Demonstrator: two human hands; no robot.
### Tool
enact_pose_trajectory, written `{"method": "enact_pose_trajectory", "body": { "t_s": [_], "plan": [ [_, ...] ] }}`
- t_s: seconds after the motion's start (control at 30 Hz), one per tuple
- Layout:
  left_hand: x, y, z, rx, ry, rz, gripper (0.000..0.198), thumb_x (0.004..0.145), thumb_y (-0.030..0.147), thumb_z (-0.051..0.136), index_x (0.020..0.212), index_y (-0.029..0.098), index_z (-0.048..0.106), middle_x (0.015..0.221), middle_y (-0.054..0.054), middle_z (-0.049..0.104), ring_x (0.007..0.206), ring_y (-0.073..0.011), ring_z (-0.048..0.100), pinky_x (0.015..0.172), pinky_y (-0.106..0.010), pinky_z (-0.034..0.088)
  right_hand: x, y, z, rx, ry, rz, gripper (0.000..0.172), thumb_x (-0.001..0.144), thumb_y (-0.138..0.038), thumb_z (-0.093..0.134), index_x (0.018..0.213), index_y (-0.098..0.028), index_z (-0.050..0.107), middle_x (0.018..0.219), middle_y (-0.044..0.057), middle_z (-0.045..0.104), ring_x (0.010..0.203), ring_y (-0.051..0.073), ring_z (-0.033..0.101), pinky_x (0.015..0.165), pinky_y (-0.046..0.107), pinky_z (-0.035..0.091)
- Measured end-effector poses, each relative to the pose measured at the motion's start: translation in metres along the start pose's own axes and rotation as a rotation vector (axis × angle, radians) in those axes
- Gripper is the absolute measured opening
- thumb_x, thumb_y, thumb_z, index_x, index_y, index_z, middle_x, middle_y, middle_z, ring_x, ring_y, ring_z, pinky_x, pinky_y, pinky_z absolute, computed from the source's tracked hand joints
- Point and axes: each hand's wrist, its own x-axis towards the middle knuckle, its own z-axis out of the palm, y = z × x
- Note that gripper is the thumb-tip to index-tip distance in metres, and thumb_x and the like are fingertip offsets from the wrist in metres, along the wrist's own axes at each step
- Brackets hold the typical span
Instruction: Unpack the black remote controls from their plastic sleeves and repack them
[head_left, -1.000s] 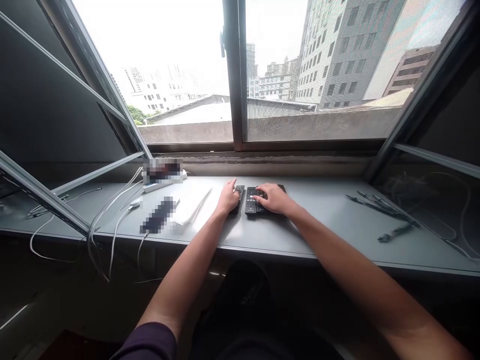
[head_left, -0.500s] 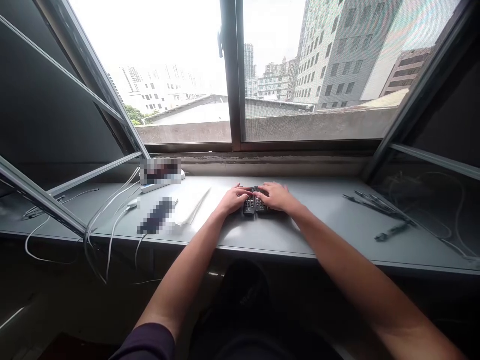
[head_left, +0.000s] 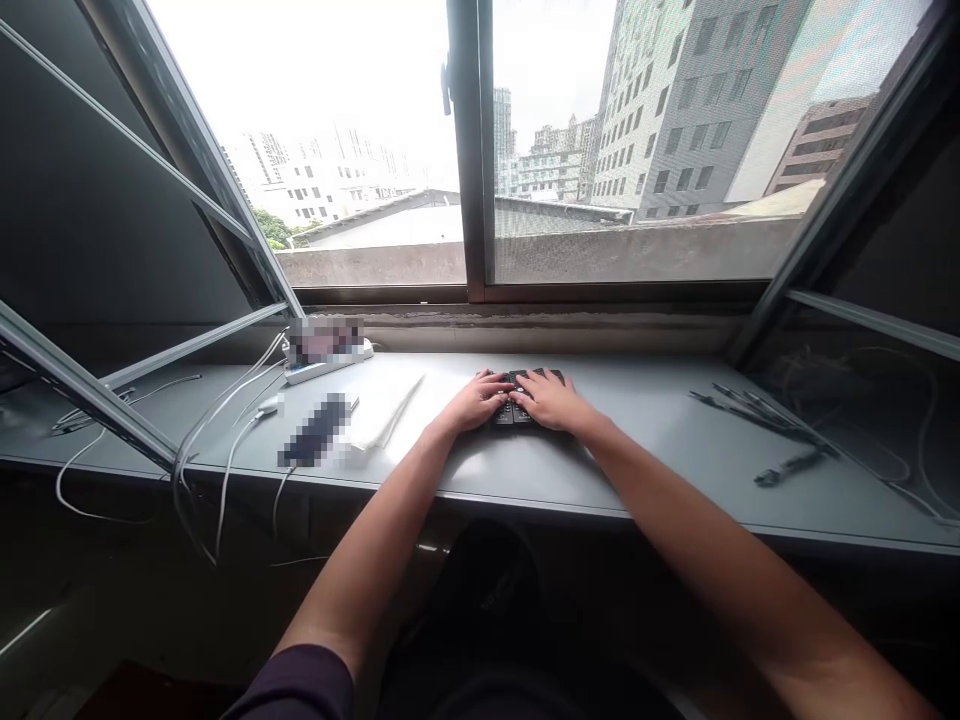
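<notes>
Several black remote controls (head_left: 505, 414) lie side by side on the grey desktop (head_left: 525, 470), with small buttons on their upper faces. Across the left part of the row rests my left hand (head_left: 475, 402), its fingers stretched out. My right hand (head_left: 553, 402) lies flat over the right part with fingers spread, and its thumb points toward my left fingers. Both hands touch the remotes from above and cover most of them, so their exact number is hidden.
Left of my hands are white paper or a bag (head_left: 384, 415), a blurred phone-like item (head_left: 316, 430) and a white power strip (head_left: 330, 368) with cables (head_left: 225, 480). Dark cables or pens (head_left: 757, 412) lie to the right. A window frame (head_left: 471, 200) stands behind.
Both hands have shifted slightly over the remotes; my left hand has moved a little right and my right fingers have spread. Less of the remotes shows now. The view has shifted slightly.
</notes>
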Motion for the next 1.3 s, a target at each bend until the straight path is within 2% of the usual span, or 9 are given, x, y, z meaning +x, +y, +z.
{"method": "enact_pose_trajectory", "body": {
  "t_s": [0.13, 0.23, 0.43, 0.53, 0.63, 0.8, 1.07, 1.3],
  "plan": [
    [0.001, -0.003, 0.002, 0.028, -0.027, -0.004, 0.056, 0.108, 0.050, 0.049, 0.154, 0.026, 0.068, 0.176, -0.005, 0.042, 0.171, -0.0330, 0.020, 0.139, -0.054, 0.021, 0.002, -0.002, 0.002, -0.002, -0.001, 0.013, 0.080, 0.114, -0.063, 0.018, 0.179, -0.015, 0.023, 0.185, 0.018, 0.019, 0.172, 0.039, 0.009, 0.134, 0.065, 0.011],
    [0.002, -0.004, 0.002, 0.054, -0.052, -0.007, 0.059, 0.109, 0.055, 0.046, 0.156, 0.026, 0.065, 0.178, -0.005, 0.039, 0.171, -0.0329, 0.018, 0.139, -0.053, 0.019, 0.003, -0.002, 0.003, -0.007, -0.013, -0.001, 0.080, 0.115, -0.063, 0.016, 0.179, -0.015, 0.024, 0.184, 0.021, 0.019, 0.173, 0.036, 0.008, 0.135, 0.064, 0.008],
    [0.000, -0.001, 0.000, 0.104, -0.100, -0.003, 0.058, 0.111, 0.053, 0.040, 0.160, 0.030, 0.061, 0.179, 0.001, 0.036, 0.173, -0.0303, 0.012, 0.140, -0.050, 0.015, 0.001, -0.002, 0.001, -0.023, -0.050, -0.007, 0.082, 0.114, -0.065, 0.016, 0.180, -0.017, 0.019, 0.185, 0.019, 0.015, 0.173, 0.035, 0.009, 0.135, 0.063, 0.009],
    [0.000, 0.002, 0.000, 0.138, -0.102, -0.002, 0.059, 0.111, 0.048, 0.038, 0.161, 0.027, 0.060, 0.180, 0.000, 0.034, 0.173, -0.0302, 0.008, 0.140, -0.049, 0.014, 0.000, -0.003, 0.000, -0.016, -0.049, 0.003, 0.086, 0.113, -0.065, 0.017, 0.180, -0.012, 0.015, 0.186, 0.018, 0.010, 0.173, 0.033, 0.008, 0.136, 0.061, 0.009],
    [0.000, 0.003, 0.000, 0.166, -0.102, 0.008, 0.058, 0.112, 0.045, 0.037, 0.160, 0.025, 0.061, 0.179, -0.002, 0.035, 0.172, -0.0294, 0.012, 0.140, -0.049, 0.015, 0.001, -0.004, 0.001, -0.010, -0.037, 0.008, 0.090, 0.112, -0.066, 0.017, 0.179, -0.006, 0.013, 0.186, 0.017, 0.003, 0.173, 0.031, 0.007, 0.137, 0.059, 0.009],
    [0.001, 0.001, 0.002, 0.196, -0.080, 0.015, 0.057, 0.112, 0.046, 0.038, 0.161, 0.026, 0.060, 0.178, -0.004, 0.038, 0.171, -0.0287, 0.019, 0.139, -0.048, 0.018, 0.004, -0.002, 0.002, -0.020, -0.047, 0.001, 0.090, 0.111, -0.070, 0.017, 0.179, -0.010, 0.020, 0.185, 0.016, 0.016, 0.173, 0.032, 0.010, 0.136, 0.061, 0.010],
    [0.000, 0.007, 0.002, 0.248, -0.077, 0.035, 0.058, 0.112, 0.042, 0.034, 0.161, 0.024, 0.059, 0.176, -0.004, 0.042, 0.170, -0.0257, 0.023, 0.139, -0.045, 0.016, 0.005, 0.000, 0.003, -0.027, -0.039, -0.007, 0.089, 0.112, -0.071, 0.014, 0.178, -0.013, 0.025, 0.185, 0.017, 0.018, 0.173, 0.034, 0.011, 0.136, 0.061, 0.011],
    [-0.002, 0.010, 0.001, 0.249, -0.085, 0.008, 0.059, 0.112, 0.042, 0.034, 0.163, 0.023, 0.057, 0.177, -0.006, 0.039, 0.171, -0.0264, 0.020, 0.139, -0.047, 0.017, 0.005, -0.002, 0.002, -0.018, -0.030, -0.006, 0.086, 0.113, -0.068, 0.018, 0.178, -0.012, 0.025, 0.184, 0.017, 0.019, 0.172, 0.035, 0.015, 0.136, 0.061, 0.011]
  ]
}}
